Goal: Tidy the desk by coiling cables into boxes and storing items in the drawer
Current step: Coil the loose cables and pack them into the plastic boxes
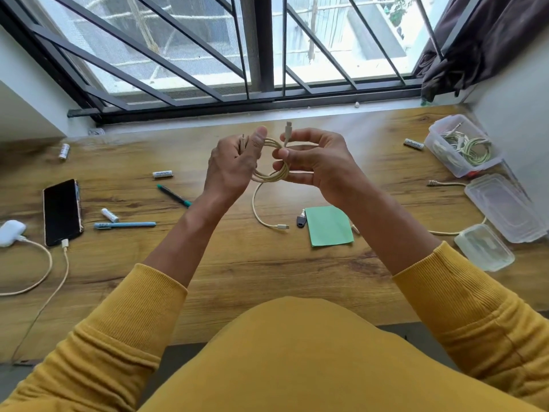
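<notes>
From the head view, both hands hold a cream braided cable (271, 162) coiled into a small ring above the desk (267, 263): left hand (231, 165) curled round one side, right hand (312, 165) pinching the other. The open clear plastic box (462, 144), already holding coiled cables, lies far right, nearer the right hand.

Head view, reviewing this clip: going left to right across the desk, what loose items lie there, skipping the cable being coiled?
White charger → phone → blue pen → green pen → green sticky notes → open box of cables.
</notes>
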{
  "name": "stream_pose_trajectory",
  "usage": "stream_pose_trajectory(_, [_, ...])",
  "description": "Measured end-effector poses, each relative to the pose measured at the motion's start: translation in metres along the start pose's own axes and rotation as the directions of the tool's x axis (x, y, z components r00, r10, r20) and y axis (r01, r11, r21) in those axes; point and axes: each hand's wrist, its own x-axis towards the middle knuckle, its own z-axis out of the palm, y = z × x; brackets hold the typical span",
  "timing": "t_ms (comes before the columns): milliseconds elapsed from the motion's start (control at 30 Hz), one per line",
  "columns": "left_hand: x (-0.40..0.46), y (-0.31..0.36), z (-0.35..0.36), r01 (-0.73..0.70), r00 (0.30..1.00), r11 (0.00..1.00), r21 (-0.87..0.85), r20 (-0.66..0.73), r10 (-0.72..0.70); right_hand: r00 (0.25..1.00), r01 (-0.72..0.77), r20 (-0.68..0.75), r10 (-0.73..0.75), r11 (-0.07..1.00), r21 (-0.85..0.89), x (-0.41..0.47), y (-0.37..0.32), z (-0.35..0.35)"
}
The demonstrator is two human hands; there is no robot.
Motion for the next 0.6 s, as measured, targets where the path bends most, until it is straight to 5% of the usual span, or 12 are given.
stream_pose_trajectory(100, [-0.0039,0.0012,-0.0017,0.158,0.986,0.942,-0.295,0.096,-0.135,0.993,-0.003,-0.116,0.01,0.999,0.053,-0.0001,-0.0007,-0.0014])
stream_pose_trajectory(267, [-0.0087,0.0017,-0.0052,0.361,0.932,0.682,-0.635,0.233,-0.277,0.97,0.055,-0.243,-0.01,0.983,0.178,0.0002,0.0008,-0.0035])
stream_pose_trajectory(600, [-0.0041,0.0092,0.0034,0.474,0.874,0.537,-0.698,0.301,-0.381,0.993,0.091,-0.099,-0.064,0.946,0.311,-0.0008,-0.0022,-0.0012])
